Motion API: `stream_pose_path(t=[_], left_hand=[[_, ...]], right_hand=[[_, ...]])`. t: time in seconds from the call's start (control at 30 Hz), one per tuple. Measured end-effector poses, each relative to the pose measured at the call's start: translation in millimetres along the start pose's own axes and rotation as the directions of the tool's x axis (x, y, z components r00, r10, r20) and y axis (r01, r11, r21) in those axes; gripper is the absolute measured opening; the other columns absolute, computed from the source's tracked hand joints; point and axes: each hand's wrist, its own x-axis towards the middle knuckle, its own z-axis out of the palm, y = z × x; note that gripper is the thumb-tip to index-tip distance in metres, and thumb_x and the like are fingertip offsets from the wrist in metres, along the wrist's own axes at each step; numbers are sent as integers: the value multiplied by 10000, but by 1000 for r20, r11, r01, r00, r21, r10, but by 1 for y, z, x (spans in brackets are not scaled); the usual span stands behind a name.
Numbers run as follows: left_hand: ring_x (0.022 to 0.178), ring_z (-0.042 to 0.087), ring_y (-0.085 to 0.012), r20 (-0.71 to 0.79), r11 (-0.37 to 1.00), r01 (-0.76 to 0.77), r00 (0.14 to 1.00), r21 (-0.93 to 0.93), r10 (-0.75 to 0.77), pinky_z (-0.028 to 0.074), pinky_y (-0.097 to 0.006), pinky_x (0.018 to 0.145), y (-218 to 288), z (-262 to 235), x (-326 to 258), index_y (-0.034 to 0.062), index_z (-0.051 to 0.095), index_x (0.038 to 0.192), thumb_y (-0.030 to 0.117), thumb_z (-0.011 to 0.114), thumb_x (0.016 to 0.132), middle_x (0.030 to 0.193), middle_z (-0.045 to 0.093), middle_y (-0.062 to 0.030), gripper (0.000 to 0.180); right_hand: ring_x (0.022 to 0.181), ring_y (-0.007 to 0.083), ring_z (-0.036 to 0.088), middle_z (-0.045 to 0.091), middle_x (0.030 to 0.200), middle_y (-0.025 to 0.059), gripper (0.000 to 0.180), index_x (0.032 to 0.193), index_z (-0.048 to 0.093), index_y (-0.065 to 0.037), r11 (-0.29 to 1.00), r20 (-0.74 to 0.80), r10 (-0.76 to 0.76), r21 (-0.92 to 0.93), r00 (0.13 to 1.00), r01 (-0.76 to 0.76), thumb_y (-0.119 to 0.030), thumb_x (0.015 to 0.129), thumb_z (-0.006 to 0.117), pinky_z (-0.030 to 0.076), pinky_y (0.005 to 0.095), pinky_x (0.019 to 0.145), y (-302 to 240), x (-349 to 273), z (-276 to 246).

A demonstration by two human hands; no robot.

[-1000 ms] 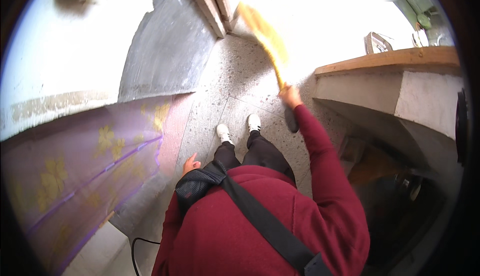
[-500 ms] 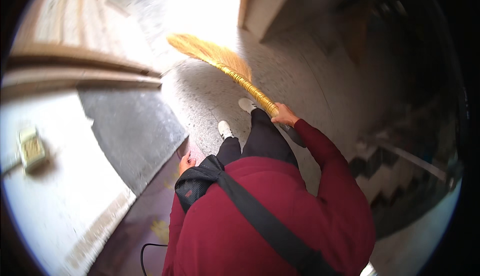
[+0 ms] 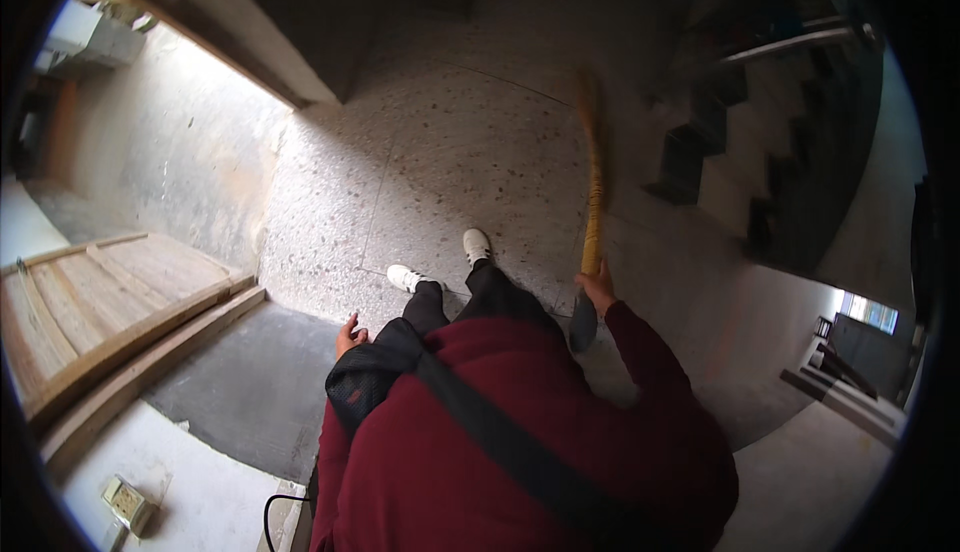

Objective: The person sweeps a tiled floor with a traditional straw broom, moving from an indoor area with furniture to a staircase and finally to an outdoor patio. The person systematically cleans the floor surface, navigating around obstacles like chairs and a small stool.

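Observation:
My right hand [image 3: 600, 288] is closed round the handle of a grass broom [image 3: 595, 187], bound in yellow. Its bristle end points away from me and looks dim and narrow in the shade, while the dark butt of the handle sticks out behind my fist. Low on the left, my left hand [image 3: 349, 335] hangs with nothing visible in it, its fingers partly stretched. Just behind that hand is a black mesh bag [image 3: 362, 384], worn on a strap across my burgundy top.
Speckled stone floor [image 3: 430, 162] lies around my white shoes [image 3: 477, 245]. Stairs [image 3: 720, 142] rise at the far right. A wooden door [image 3: 90, 297] stands at the left beside a dark grey panel [image 3: 250, 382]; a socket box [image 3: 128, 502] is on the white wall.
My body has turned right, bringing the stairs and shaded floor ahead. The broom has swung from pointing far left to pointing nearly straight ahead, still in my right hand.

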Motion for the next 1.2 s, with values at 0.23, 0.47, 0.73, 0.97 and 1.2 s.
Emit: stream_pose_path(t=[0.23, 0.47, 0.73, 0.97, 1.2], left_hand=[[850, 597, -185, 195, 993, -67, 980, 98, 46, 485, -267, 690, 21, 39, 12, 59, 449, 1225, -14, 596, 756, 1138, 517, -147, 498], [863, 599, -179, 226, 985, 92, 966, 146, -124, 480, -278, 725, 8, 38, 41, 108, 442, 1244, 40, 643, 734, 1164, 506, -147, 553], [830, 599, -147, 169, 959, -127, 982, 253, 85, 477, -268, 705, 113, 85, 32, 87, 450, 1231, 22, 614, 745, 1151, 513, -164, 517], [837, 607, -163, 203, 866, -73, 979, 494, -33, 474, -272, 726, 140, 92, -3, 78, 422, 1250, 2, 600, 737, 1153, 508, -164, 548], [838, 607, -164, 159, 863, 28, 979, 505, -125, 474, -275, 727, 150, 91, -16, 77, 423, 1249, 7, 602, 733, 1156, 507, -166, 550]], right_hand=[[681, 169, 519, 521, 739, 54, 215, 799, 567, -33, 831, 224, 290, 423, 930, -361, -219, 710, 628, 423, 314, 621, 46, 157, -62], [751, 129, 515, 549, 835, 41, 359, 1010, 519, -31, 925, 309, 9, 358, 951, -125, -160, 695, 634, 418, 292, 660, -35, 120, -3], [862, 147, 524, 540, 973, 47, 562, 1190, 435, -47, 939, 210, -153, 335, 966, 76, -157, 678, 640, 409, 255, 726, -41, 115, -135], [781, 148, 508, 548, 861, 43, 360, 960, 535, 6, 962, 77, -23, 273, 997, 1, -154, 656, 643, 407, 288, 696, 23, 289, -143], [792, 137, 518, 552, 849, 46, 563, 1157, 464, 2, 990, 111, -13, 142, 994, -2, -179, 658, 652, 415, 290, 701, -7, 258, -113]])
